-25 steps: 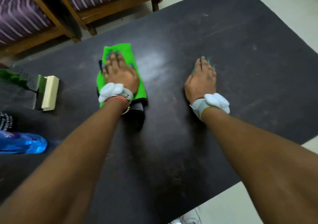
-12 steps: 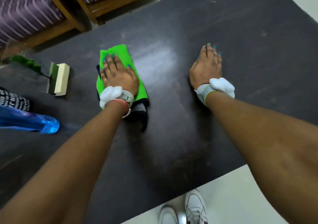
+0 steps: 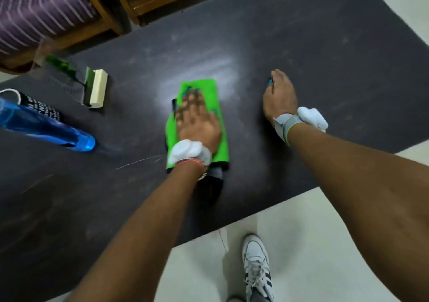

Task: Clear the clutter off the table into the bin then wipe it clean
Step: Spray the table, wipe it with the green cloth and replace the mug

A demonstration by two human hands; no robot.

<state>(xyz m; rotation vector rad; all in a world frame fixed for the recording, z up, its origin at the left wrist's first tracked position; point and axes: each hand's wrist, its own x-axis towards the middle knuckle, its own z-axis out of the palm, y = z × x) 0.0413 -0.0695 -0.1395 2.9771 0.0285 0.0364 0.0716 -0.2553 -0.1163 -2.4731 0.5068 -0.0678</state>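
Green cloth [image 3: 205, 85] flat on the dark bench [image 3: 313, 41], about midway between the left and right edges, closer to the near edge than the far one. Over it, left hand [image 3: 197, 121], palm down, grip wide, straight fingers spread and pressing the fabric, blurred. Dark grey fold of cloth [image 3: 217, 174] out from under the green, toward the near edge. White wrist band [image 3: 185, 152] at the left wrist.

To the right of the cloth and apart from it, right hand [image 3: 279, 99], resting on bare bench, grip holding nothing, fingers loosely bent with tips down. Second white band [image 3: 312, 118] on that wrist.

Toward the left edge, blue spray bottle [image 3: 51, 127] and, touching it from behind, black item with white lettering [image 3: 40, 108], not clear what. Nearer the far left corner, cream and green sponge [image 3: 98, 88].

Beyond the far edge, wooden chairs with purple striped cushions [image 3: 37, 14]. Below the near edge, white sneaker [image 3: 256, 262] on pale floor [image 3: 313, 267].
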